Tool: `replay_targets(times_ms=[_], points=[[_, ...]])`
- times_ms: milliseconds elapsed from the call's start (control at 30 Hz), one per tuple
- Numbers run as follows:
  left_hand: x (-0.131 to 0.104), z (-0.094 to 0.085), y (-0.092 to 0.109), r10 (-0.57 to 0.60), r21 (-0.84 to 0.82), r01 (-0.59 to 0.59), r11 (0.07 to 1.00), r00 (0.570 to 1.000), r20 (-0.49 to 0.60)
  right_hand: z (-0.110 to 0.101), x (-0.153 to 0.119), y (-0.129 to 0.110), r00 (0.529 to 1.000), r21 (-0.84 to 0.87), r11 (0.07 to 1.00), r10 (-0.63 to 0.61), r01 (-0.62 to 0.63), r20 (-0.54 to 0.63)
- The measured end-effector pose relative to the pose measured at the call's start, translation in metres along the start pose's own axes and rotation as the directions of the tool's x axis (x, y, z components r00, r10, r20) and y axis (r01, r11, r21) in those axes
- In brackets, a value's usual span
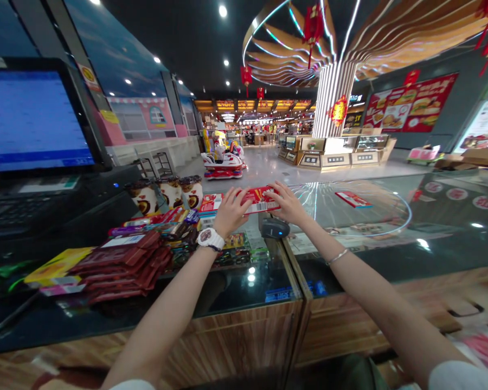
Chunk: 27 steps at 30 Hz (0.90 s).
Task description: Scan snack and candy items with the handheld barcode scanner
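Between my two hands is a flat red snack box point(260, 199), held level above the glass counter with its barcode side towards me. My left hand point(231, 210), with a white watch on the wrist, grips the box's left end. At the right end, the fingers of my right hand point(287, 205) close over the edge. Just below the box sits a black barcode scanner point(275, 228) with a small blue light. A stack of similar red boxes point(210, 205) lies left of my left hand. Another red box point(353, 199) lies alone further right on the glass.
Dark red packets point(122, 260) are piled at the left, beside a yellow box point(59, 265). Several brown-and-white cups point(192, 192) stand behind assorted snacks point(174, 222). A monitor point(32, 119) and keyboard point(8, 211) occupy the far left. A seam point(295, 271) divides the counter.
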<state>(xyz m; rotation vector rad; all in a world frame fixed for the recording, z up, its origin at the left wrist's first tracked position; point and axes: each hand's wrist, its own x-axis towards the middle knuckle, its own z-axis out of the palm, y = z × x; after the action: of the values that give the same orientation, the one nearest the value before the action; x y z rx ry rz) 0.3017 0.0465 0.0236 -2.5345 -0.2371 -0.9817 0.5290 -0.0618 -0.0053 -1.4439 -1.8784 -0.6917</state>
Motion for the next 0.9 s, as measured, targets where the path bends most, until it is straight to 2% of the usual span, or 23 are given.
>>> replay_targets(times_ms=[133,367,500,600,667,733,833,900], points=[[-0.001,0.001,0.001,-0.012,0.007,0.012,1.0,1.0,-0.004,-0.002,-0.002,0.004,0.999,-0.063,0.998,-0.012,0.014,0.038],[-0.004,0.008,0.0,-0.032,0.0,0.032,0.999,0.999,0.012,-0.002,-0.002,0.004,0.996,-0.015,1.0,0.005,-0.003,0.084],[-0.007,0.009,-0.005,-0.055,-0.001,0.055,0.998,0.998,0.017,-0.016,-0.001,0.012,0.996,0.019,1.0,-0.005,0.003,0.091],[-0.01,0.01,-0.009,-0.082,0.0,0.082,0.997,0.997,0.005,-0.028,-0.008,0.025,0.996,0.063,0.997,0.045,-0.05,0.073],[-0.011,0.01,-0.011,-0.096,-0.002,0.096,0.995,0.995,-0.002,-0.031,-0.017,0.033,0.985,0.112,0.988,0.09,-0.106,0.145],[-0.012,0.01,-0.012,-0.105,-0.002,0.105,0.995,0.994,-0.007,-0.029,-0.026,0.038,0.953,0.163,0.976,0.096,-0.148,0.287],[-0.014,0.01,-0.012,-0.109,0.006,0.109,0.994,0.994,-0.008,-0.021,-0.033,0.037,0.878,0.246,0.953,0.041,-0.178,0.477],[-0.015,0.01,-0.011,-0.109,0.015,0.109,0.994,0.994,-0.002,-0.016,-0.034,0.034,0.844,0.301,0.937,-0.011,-0.179,0.536]])
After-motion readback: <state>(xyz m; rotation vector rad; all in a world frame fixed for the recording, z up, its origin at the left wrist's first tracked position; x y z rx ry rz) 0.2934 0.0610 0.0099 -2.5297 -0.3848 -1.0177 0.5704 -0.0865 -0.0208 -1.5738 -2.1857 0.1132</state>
